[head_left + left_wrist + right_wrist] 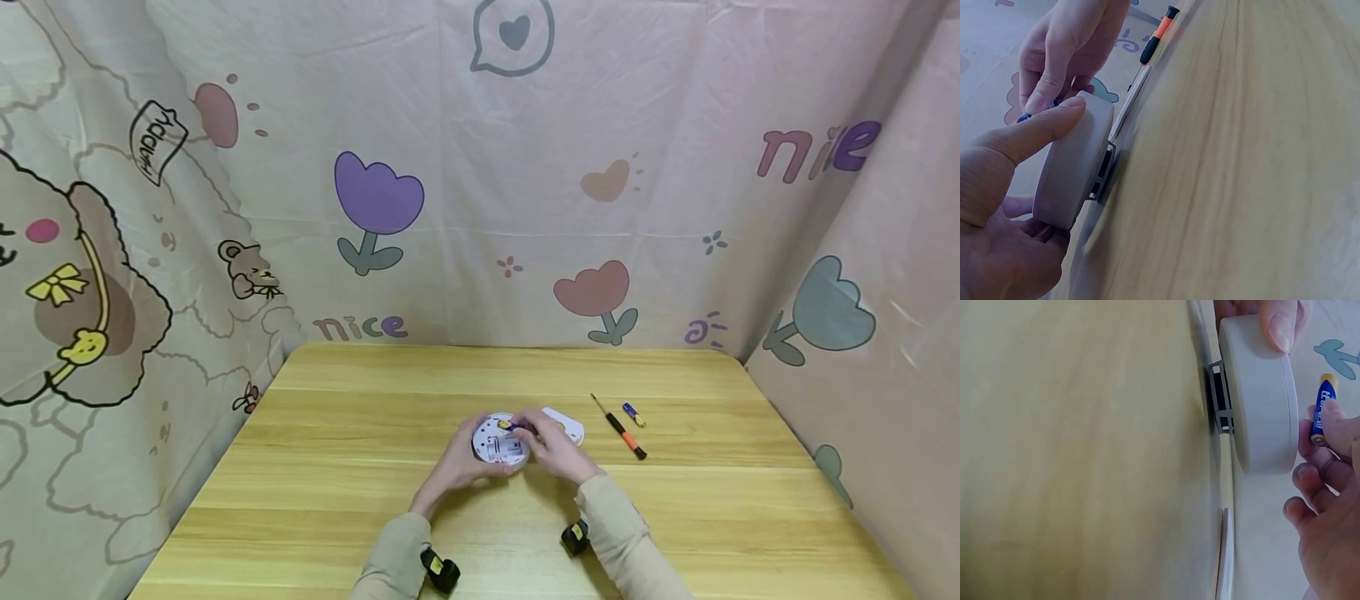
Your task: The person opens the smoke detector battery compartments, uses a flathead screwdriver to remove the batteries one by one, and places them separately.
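Right wrist: the right hand (1335, 525) pinches a battery (1322, 403) beside the round device (1259, 400), probably to fit it; the next move calls for alignment. Left wrist: the left hand (988, 187) grips the device, the battery too hidden to judge contact. Head: a screwdriver (619, 428) lies right of the device on the surface (330, 500), patterned cloth (480, 167) behind.

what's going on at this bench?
A person's left hand holds a round white plastic device, while their right hand pinches a blue-and-yellow cylindrical battery close to its face, not yet seated. A second blue-and-yellow battery lies on the pale wooden table beside a black-and-orange screwdriver. A flat white panel lies partly behind the right hand.
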{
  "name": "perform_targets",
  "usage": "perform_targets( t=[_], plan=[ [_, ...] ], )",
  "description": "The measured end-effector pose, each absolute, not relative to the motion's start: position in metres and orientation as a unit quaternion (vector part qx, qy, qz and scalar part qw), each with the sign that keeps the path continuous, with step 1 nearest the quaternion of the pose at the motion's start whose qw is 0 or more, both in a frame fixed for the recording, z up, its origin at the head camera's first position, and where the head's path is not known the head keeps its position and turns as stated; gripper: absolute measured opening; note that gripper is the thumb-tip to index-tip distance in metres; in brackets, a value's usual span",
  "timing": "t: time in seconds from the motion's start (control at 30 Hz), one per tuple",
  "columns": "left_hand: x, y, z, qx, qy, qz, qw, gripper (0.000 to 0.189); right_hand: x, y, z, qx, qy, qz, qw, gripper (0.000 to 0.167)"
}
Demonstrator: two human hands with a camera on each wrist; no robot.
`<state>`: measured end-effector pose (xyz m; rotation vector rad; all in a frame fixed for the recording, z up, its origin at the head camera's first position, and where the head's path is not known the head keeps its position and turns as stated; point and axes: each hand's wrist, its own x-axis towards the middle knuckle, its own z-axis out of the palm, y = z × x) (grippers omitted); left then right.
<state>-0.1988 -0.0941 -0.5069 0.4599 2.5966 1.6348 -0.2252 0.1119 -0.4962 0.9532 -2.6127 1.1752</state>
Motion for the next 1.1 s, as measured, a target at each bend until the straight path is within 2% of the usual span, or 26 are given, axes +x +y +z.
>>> perform_targets(
  t=[0.37,0.5,0.9,1.1],
  plan=[
    [-0.200,-0.094,-0.508,0.143,0.831,0.537,0.028,0.106,-0.226,0.117,-0.502,0.225,-0.823,0.520,0.041,0.023],
    [-0.199,-0.094,-0.507,0.142,0.832,0.536,0.029,0.106,-0.221,0.118,-0.492,0.182,-0.804,0.566,0.020,0.024],
    [-0.199,-0.094,-0.507,0.142,0.838,0.526,0.022,0.105,-0.226,0.131,-0.505,0.082,-0.735,0.673,0.036,0.030],
    [-0.200,-0.094,-0.507,0.136,0.840,0.525,0.025,0.105,-0.225,0.137,-0.503,0.046,-0.681,0.731,0.023,0.033]
  ],
)
